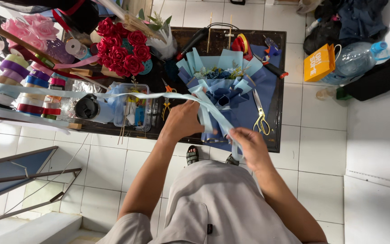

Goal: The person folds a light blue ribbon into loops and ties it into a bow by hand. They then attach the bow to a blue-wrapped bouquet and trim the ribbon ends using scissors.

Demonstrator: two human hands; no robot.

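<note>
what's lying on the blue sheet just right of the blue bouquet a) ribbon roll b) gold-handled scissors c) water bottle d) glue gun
b: gold-handled scissors lie flat on the blue sheet beside the blue bouquet, whose light blue ribbon both the left hand and right hand hold.

An orange box (319, 63) with white print stands on the tiled floor right of the table — touching a big clear water bottle (356, 59), blue-capped.
</note>
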